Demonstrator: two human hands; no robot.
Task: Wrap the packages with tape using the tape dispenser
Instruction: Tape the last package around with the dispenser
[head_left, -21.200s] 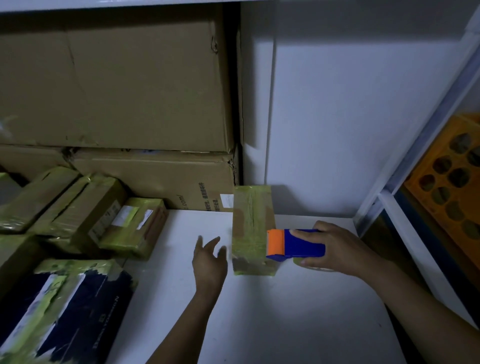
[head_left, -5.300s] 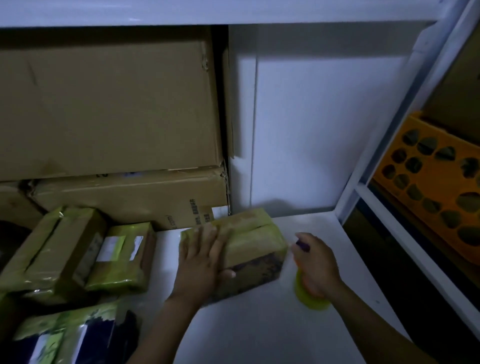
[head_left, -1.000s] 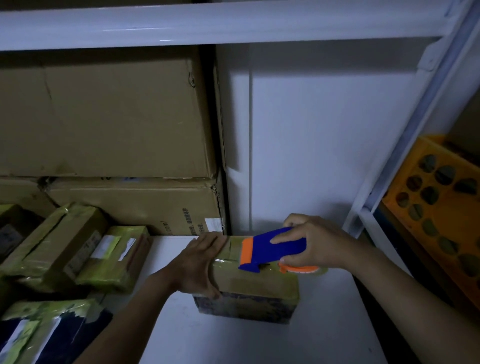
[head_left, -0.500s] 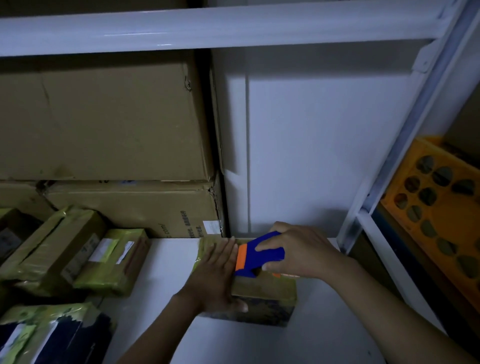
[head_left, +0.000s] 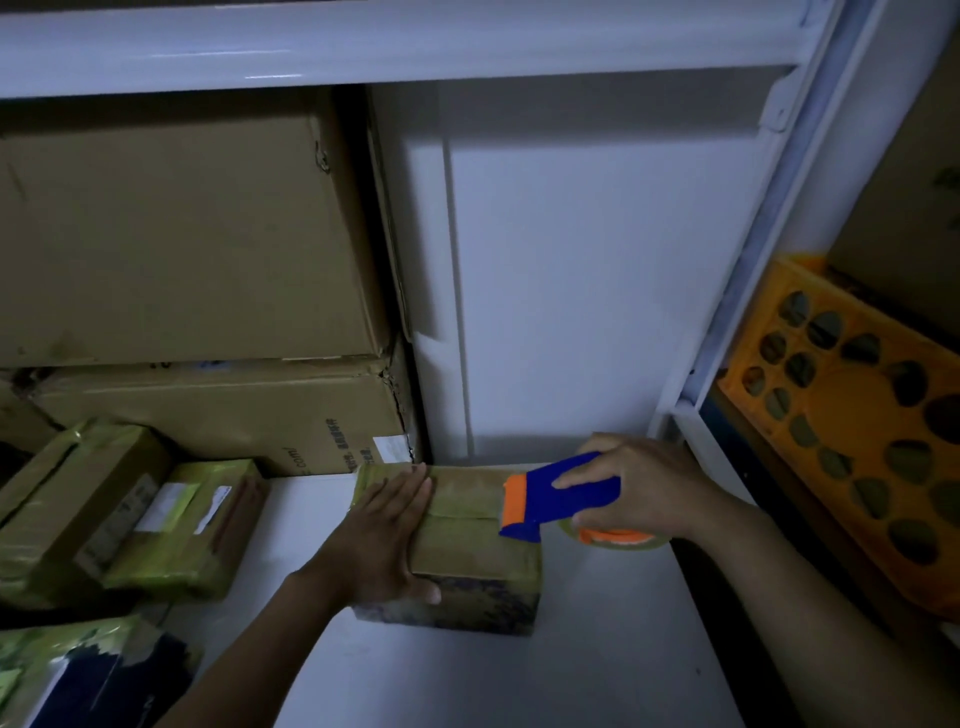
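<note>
blue tape dispenser (head_left: 558, 493) gripped by right hand (head_left: 641, 483), left hand (head_left: 387, 530) flat on package (head_left: 478, 540).

The only legible print was ".com/", in dark letters running sideways on the front of the lower cardboard box (head_left: 208, 415), left of the frame's centre. Just right of it stood a column of dark printed characters, too small to read. The white sticker (head_left: 389, 448) at that box's lower right corner was illegible. The white labels (head_left: 166, 505) on the small taped package (head_left: 171, 561) at lower left were blurred too.
</note>
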